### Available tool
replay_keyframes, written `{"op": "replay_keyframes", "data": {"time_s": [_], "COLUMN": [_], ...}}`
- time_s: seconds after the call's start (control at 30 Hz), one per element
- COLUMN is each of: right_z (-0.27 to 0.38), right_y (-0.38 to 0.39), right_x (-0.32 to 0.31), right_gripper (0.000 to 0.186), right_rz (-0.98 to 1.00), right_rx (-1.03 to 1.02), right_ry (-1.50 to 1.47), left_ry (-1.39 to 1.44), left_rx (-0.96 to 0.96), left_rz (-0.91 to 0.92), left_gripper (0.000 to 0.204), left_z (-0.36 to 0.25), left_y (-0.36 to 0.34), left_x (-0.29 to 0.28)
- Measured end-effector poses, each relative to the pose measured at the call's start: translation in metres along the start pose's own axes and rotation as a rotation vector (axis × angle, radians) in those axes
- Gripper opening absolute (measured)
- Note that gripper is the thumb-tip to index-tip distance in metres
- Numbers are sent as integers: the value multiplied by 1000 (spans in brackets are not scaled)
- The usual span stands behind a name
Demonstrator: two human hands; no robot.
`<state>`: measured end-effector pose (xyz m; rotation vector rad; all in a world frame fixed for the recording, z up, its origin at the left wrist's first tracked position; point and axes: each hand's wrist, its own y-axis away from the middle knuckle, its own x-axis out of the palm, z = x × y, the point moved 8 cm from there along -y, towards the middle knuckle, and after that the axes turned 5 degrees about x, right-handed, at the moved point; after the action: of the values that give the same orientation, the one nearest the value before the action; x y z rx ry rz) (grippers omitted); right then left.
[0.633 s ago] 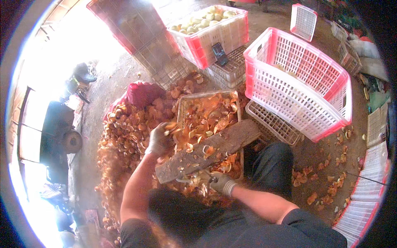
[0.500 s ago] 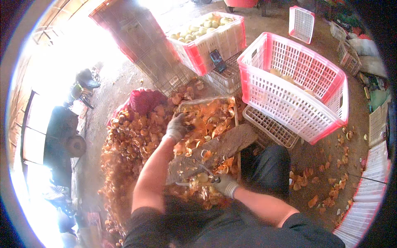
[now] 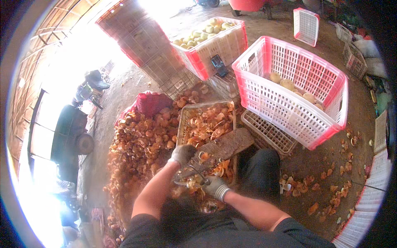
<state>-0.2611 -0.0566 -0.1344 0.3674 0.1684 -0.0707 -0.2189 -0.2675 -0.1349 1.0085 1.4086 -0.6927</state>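
Observation:
My left hand (image 3: 182,154), in a pale grey work glove, is curled at the near left end of a worn wooden board (image 3: 225,144). What it holds, if anything, is hidden. Lower and to the right, my gloved right hand (image 3: 216,187) is closed round a thin, dark curved metal tool (image 3: 197,172), whose exact kind I cannot tell. The tool points up and left toward my left hand. The board lies across a shallow crate (image 3: 235,124) full of loose orange-brown onion skins (image 3: 211,124). Brown onions (image 3: 136,144) are heaped beside it on the left.
A large white-and-red crate (image 3: 285,99) holding a few peeled onions (image 3: 286,84) stands on a flatter crate (image 3: 264,130) at right. Behind, another crate (image 3: 215,45) is full of peeled onions, with a phone (image 3: 219,66) before it. A red mesh sack (image 3: 152,103) lies beyond the heap.
My left hand has drawn back from the skins in the crate toward the board's near end. My right hand has shifted slightly left with the tool. The view has tilted a little.

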Motion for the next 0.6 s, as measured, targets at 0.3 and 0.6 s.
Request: {"op": "replay_keyframes", "data": {"time_s": [0.3,0.6], "right_z": [-12,-59], "right_y": [-6,-29], "right_x": [4,24], "right_gripper": [25,29], "right_rz": [31,-41], "right_rx": [158,166], "right_ry": [-76,55], "left_ry": [383,290], "left_rx": [-455,-377], "left_rz": [15,49], "left_gripper": [37,41], "left_z": [21,6], "left_y": [14,-6], "left_x": [41,97]}}
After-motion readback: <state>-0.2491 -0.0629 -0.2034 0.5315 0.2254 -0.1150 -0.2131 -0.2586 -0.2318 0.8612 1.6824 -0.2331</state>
